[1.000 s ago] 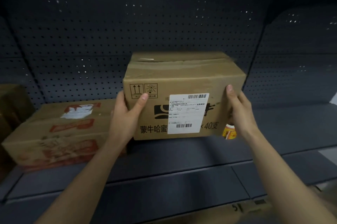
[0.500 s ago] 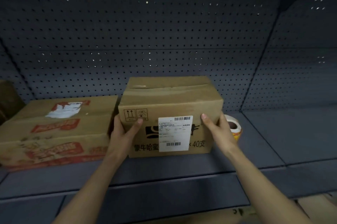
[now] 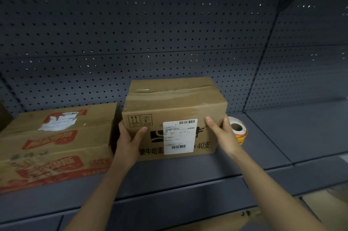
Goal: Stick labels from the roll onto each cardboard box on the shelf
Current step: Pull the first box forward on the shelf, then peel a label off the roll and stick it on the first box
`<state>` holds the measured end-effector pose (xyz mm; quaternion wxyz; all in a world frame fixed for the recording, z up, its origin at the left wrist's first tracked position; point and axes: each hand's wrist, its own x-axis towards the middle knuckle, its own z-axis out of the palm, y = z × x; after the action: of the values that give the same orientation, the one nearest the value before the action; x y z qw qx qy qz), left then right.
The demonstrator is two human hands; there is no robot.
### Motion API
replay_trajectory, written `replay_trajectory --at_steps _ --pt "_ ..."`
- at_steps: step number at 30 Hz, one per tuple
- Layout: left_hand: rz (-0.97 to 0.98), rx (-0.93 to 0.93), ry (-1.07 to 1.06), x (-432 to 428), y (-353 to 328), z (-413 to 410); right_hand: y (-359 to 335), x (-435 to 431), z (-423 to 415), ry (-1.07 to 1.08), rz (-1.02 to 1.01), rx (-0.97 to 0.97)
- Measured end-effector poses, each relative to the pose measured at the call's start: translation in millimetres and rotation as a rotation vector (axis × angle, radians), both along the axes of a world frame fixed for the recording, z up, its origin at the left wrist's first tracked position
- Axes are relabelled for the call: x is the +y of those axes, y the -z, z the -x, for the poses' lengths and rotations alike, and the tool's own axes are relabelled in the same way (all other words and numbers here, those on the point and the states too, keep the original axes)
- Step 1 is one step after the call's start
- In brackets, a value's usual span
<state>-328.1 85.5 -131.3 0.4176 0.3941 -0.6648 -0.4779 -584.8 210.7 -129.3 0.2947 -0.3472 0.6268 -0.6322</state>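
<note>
A brown cardboard box (image 3: 175, 102) with black print and a white shipping label (image 3: 178, 136) on its front rests on the dark shelf (image 3: 188, 170). My left hand (image 3: 130, 142) grips its left front corner, thumb on the front face. My right hand (image 3: 222, 132) grips its right front corner. Behind my right hand, a label roll (image 3: 238, 129) with a white core and red-yellow stickers stands on the shelf, touching or just beside the box. A wider, flatter box (image 3: 56, 146) with red print and a torn white label sits directly to the left.
A dark perforated back panel (image 3: 150, 42) rises behind the boxes. The shelf continues to the right (image 3: 301, 132) past a panel seam. Another brown box edge (image 3: 4, 116) shows at far left. Cardboard (image 3: 226, 221) lies below the shelf front.
The box I hold came down from a raised position and now sits on the shelf, further back. Both hands stayed on its corners. The label roll became more visible at its right.
</note>
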Motion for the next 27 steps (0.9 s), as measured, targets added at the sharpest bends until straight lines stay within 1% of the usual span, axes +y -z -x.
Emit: replay_trajectory --at_steps 6,9,11,13,15,18,20,24,27 --pt "-0.001 -0.073 -0.032 9.7 -0.9 -5.3 -5.4 2.7 -3.7 0.056 -0.008 0.049" --pt "0.018 -0.118 -0.112 25.1 14.4 -10.6 -0.6 11.9 -7.6 0.09 0.004 0.083" --pt "0.028 -0.157 -0.182 39.9 28.0 -12.5 4.4 22.7 -10.3 0.148 -0.012 0.099" --pt "0.055 -0.188 -0.208 55.4 39.7 -10.2 12.4 35.0 -9.8 0.231 -0.062 0.137" --pt "0.09 -0.214 -0.17 68.2 46.4 -1.4 21.4 47.3 -4.7 0.297 -0.108 0.186" --pt "0.142 -0.249 -0.059 80.5 51.4 21.2 31.3 65.7 7.1 0.343 -0.181 0.244" --pt "0.144 -0.262 0.007 86.3 52.4 39.9 36.7 76.8 18.6 0.365 -0.211 0.268" --pt "0.104 -0.277 0.113 97.9 49.8 84.6 42.9 91.8 47.2 0.37 -0.286 0.321" --pt "0.112 -0.302 0.159 107.6 48.8 120.3 45.7 95.7 71.3 0.341 -0.319 0.387"
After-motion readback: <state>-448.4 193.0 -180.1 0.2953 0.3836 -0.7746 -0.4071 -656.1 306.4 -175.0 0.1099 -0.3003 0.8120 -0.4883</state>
